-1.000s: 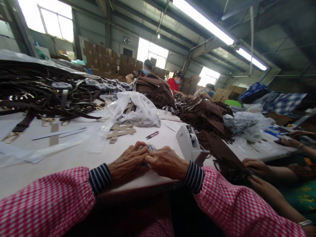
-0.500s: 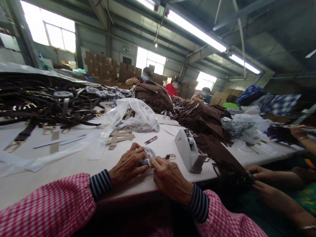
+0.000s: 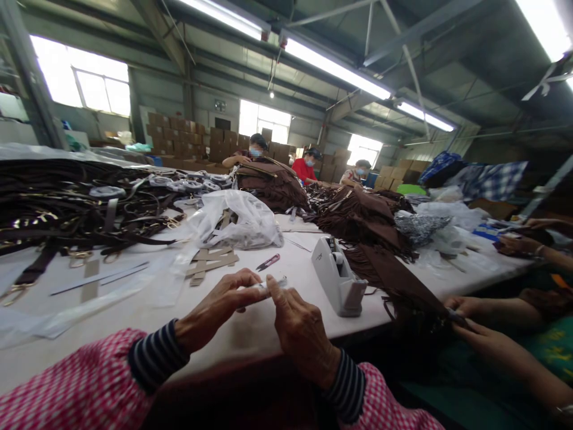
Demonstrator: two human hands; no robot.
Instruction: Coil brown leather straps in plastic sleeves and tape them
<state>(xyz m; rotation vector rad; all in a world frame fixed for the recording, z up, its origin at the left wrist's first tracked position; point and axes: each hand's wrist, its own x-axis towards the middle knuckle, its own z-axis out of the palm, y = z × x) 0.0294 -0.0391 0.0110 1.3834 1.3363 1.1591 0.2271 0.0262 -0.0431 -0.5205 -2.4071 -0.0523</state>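
Note:
A small bundle in whitish wrapping point(image 3: 261, 288) is held between my two hands above the front of the table. My left hand point(image 3: 224, 301) grips it from the left, thumb below and fingers above. My right hand point(image 3: 301, 322) is closed at its right end, with the index finger pressed on the wrapping. What lies inside is hidden. Just beyond the hands rest small thread snips point(image 3: 268, 263) with pink handles. A grey tape dispenser point(image 3: 338, 280) stands to the right of my right hand.
Tan strips point(image 3: 210, 263) lie beside a clear plastic bag point(image 3: 237, 224). Dark straps with gold clasps point(image 3: 67, 203) are heaped at left. Brown fringed pieces point(image 3: 358, 218) are piled behind the dispenser. A co-worker's hands point(image 3: 470, 316) hold a brown piece at right; other people work across the table.
The bundle has been raised and tilted between my hands. My right index finger now lies across it. The dark end with a gold ring no longer shows. The view has shifted slightly right.

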